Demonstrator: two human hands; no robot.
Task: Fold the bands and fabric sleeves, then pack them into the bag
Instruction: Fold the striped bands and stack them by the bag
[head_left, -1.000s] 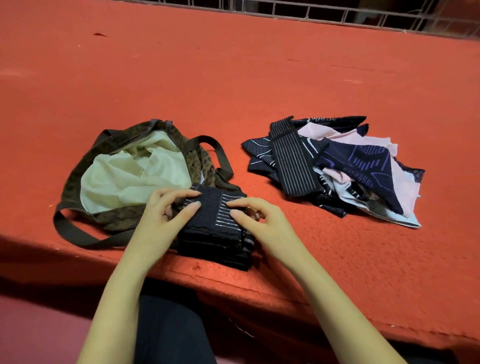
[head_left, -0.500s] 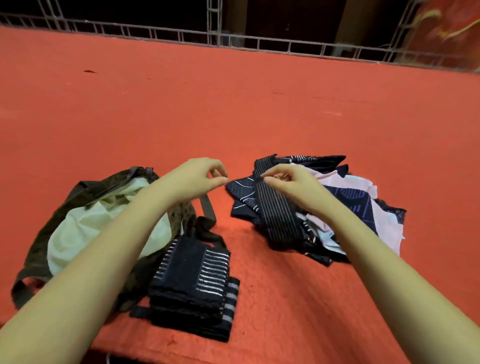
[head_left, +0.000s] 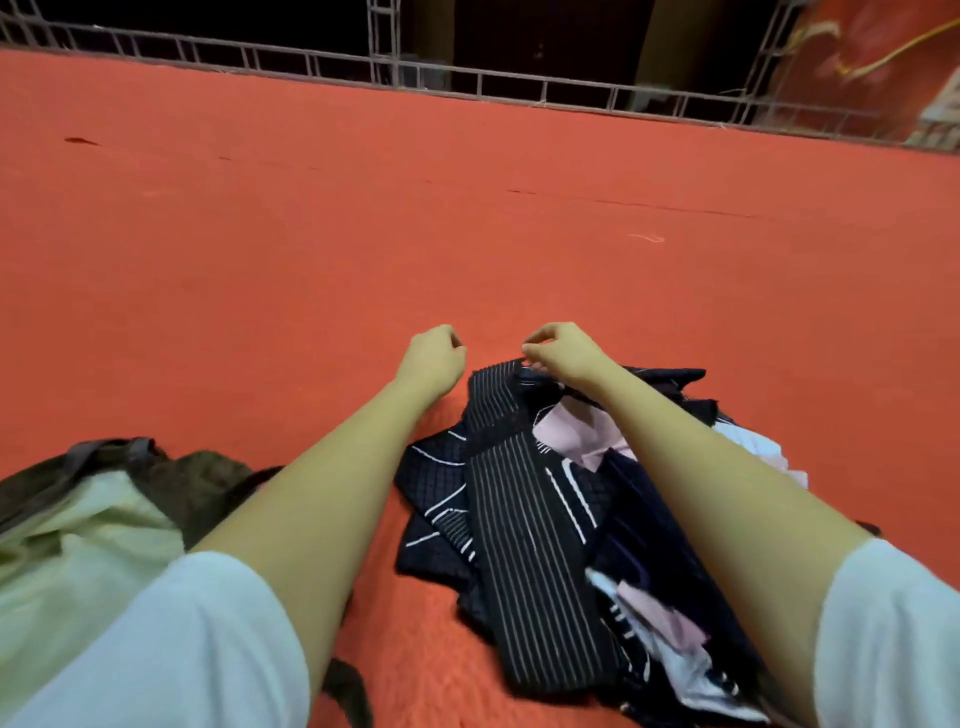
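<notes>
The bag lies at the lower left on the red table. It is olive outside, and its mouth gapes to show a pale green lining. The left forearm crosses its right edge. The left hand hovers over bare table just left of the fabric, with the fingers curled in and nothing in them that I can see.

Next to it, the pinstriped band runs lengthwise along the top of the pile, from close to the body out towards the hands. The right hand is at the band's far end. Its fingers curl down onto that end and seem to pinch it, though the thumb and the exact contact are hidden. Beneath and to the right lies the heap of fabric sleeves, a tangle of navy, pink and white pieces, with the right forearm across it.

The likely step is drawing this band off the heap to fold it. The risks, as I judge them:

- With only one end pinched, the long band could drag the loose pieces beneath it and scatter the heap.
- The right forearm may sweep pieces sideways as it pulls back.
- If the left hand takes hold too late or off-centre, the band could twist and the fold come out crooked.
- The bag is well apart from the heap, so anything that slides away will not end up nearer to it.
</notes>
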